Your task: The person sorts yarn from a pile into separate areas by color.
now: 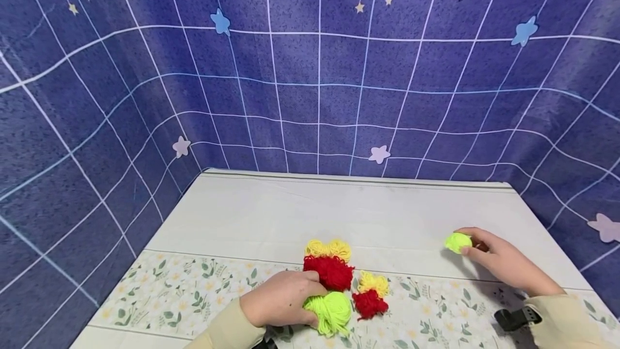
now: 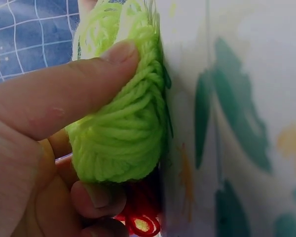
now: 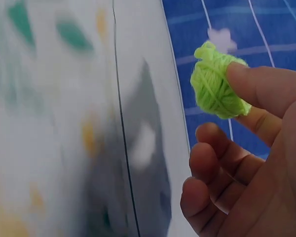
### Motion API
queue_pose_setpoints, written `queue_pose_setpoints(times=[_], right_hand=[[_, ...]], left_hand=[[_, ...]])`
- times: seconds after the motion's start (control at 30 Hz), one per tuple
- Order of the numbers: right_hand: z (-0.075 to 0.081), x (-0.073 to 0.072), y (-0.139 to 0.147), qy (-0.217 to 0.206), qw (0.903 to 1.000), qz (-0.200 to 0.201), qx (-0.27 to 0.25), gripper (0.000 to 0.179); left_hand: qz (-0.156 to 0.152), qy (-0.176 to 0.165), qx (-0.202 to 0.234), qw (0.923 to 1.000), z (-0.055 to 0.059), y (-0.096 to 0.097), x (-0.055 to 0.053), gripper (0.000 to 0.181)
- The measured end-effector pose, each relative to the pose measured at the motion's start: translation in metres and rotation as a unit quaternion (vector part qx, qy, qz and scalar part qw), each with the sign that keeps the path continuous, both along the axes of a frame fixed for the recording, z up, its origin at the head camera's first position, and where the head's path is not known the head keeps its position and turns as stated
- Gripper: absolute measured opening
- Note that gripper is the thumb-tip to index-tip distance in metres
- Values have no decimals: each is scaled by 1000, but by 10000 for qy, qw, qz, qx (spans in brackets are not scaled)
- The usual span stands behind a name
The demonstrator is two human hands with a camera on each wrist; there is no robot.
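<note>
My left hand (image 1: 286, 299) grips a large neon-green yarn ball (image 1: 334, 312) low on the table, thumb on its near side. In the left wrist view that green yarn ball (image 2: 123, 128) lies against the flowered cloth. My right hand (image 1: 501, 263) pinches a small neon-green yarn ball (image 1: 457, 242) between thumb and index finger, raised above the table at the right. Its other fingers curl loosely below the small ball (image 3: 217, 84). Just beyond the large ball lie a large red yarn bundle (image 1: 329, 272) and a large yellow one (image 1: 329, 249). A small red bundle (image 1: 370, 304) and a small yellow one (image 1: 374, 283) lie to the right.
The table has a white back part (image 1: 315, 209) and a flowered cloth strip (image 1: 203, 290) in front. A blue curtain (image 1: 310, 96) with a white grid and stars hangs behind and at both sides. Black straps (image 1: 518, 318) sit at the wrists.
</note>
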State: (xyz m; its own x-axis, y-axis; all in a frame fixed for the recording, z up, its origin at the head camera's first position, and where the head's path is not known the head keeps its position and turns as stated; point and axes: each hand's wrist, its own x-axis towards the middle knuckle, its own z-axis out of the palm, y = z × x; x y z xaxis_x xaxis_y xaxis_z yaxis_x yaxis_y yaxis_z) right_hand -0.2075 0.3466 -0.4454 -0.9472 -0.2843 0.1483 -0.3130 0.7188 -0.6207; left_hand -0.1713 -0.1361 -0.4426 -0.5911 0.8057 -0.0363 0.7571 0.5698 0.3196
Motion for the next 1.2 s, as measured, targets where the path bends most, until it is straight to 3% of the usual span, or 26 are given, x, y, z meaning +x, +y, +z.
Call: queue_pose_setpoints(times=[0.27,0.5,0.73,0.97,1.2], right_hand=[[-6,-2,33,-541,9973,-446,236,48],[-10,-3,31,-825,9949,-407,402,54],[-14,-4,27,-866,9941,-358,539,56],[-14,-6,29,-736,9928,-353,878,64],[-13,-5,30,-873,9919,-367,852,71]], left_hand=[[-49,110,-63,9999,0,0,-1,42],[-83,184,-30,9998,3,2,0,36],[-148,549,219,9981,9,4,2,32],[-136,652,357,9971,33,13,2,37],[0,1046,317,9940,58,41,-13,39]])
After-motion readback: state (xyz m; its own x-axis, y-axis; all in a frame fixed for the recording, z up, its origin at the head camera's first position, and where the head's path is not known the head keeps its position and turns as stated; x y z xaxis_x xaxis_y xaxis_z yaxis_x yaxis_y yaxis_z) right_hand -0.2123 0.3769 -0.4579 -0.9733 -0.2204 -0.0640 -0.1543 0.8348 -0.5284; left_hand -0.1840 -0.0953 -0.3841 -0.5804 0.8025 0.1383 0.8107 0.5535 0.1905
